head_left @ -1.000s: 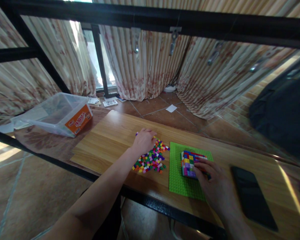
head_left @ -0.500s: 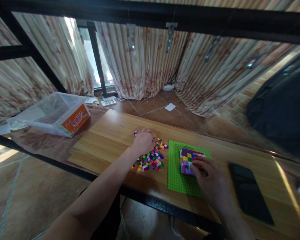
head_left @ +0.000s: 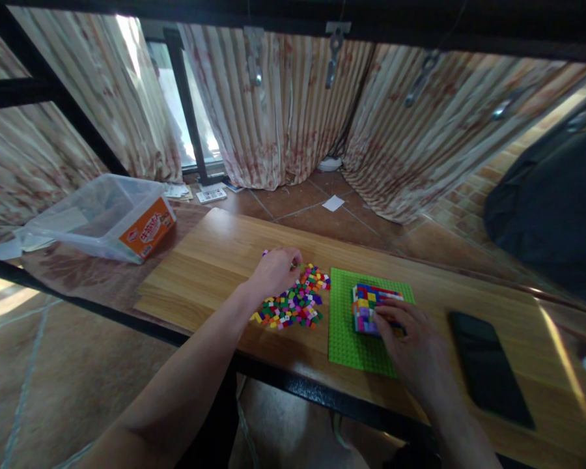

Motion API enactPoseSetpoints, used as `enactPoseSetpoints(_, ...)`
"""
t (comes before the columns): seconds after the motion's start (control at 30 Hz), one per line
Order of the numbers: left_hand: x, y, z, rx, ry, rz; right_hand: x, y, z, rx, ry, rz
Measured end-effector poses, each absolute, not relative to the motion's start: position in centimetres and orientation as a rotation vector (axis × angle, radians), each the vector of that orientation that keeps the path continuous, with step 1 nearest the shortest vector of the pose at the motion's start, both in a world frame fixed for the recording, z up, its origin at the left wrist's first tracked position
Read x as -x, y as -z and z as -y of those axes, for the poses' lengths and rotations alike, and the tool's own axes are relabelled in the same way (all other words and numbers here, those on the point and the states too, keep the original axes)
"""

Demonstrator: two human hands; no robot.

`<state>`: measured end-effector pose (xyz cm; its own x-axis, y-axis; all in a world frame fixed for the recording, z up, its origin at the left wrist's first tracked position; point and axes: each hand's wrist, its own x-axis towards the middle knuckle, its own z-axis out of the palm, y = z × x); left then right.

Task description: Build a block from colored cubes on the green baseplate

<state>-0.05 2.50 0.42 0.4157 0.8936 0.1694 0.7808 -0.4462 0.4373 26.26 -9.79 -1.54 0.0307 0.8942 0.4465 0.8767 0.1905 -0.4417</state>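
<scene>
The left hand (head_left: 277, 270), at the centre of the frame, is over the upper left of a spread of tiny square plastic bricks in many colours (head_left: 295, 306), its fingers curled inward; whether a brick is pinched between them I cannot tell. Pieces this small are probably best handled with a light fingertip pinch on two opposite sides, kept low so that neighbouring bricks do not scatter or slide toward the table's edge. Right of centre, a compact rectangular block of stacked multicoloured bricks (head_left: 364, 309) sits on a studded bright green plastic baseplate (head_left: 340, 348). The right hand (head_left: 413, 332) is bent over the block's right side, thumb at the near face and fingers across the top; whether it grips the block or a single piece is hidden. That hand would do well to bear lightly and straight down, since a sideways push could loosen the layers. Baseplate and bricks lie on a pale brown wooden tabletop (head_left: 200, 273), with a black flat phone (head_left: 488, 365) at lower right. At the left of the frame stands a clear, open-topped plastic bin (head_left: 97, 246) with an orange printed label (head_left: 148, 228); pale sheets show through its hazy walls, but whether inside or behind is unclear.
</scene>
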Motion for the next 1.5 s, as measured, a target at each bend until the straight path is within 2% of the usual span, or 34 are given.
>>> enactPoseSetpoints(0.3,0.6,-1.1,-2.4,-2.110,-0.714,-1.183,-24.5,1.2,9.6,1.597,0.026,1.809)
enactPoseSetpoints(0.67,-2.3,0.1,0.2,-1.730,-0.773,-0.771,-21.8,0.2,9.5,1.504,-0.116,1.755)
enactPoseSetpoints(1.07,-5.5,0.2,3.5,-1.800,-0.836,-0.719,-22.2,-0.6,9.6,1.485,-0.259,1.734)
enactPoseSetpoints(1.3,-5.6,0.4,3.5,-1.957,-0.745,-0.817,-26.5,-1.6,9.8,1.537,-0.297,1.422)
enactPoseSetpoints(1.5,-6.4,0.8,4.3,-2.014,-0.649,-0.865,-26.2,-0.3,10.0,1.632,-0.405,1.665)
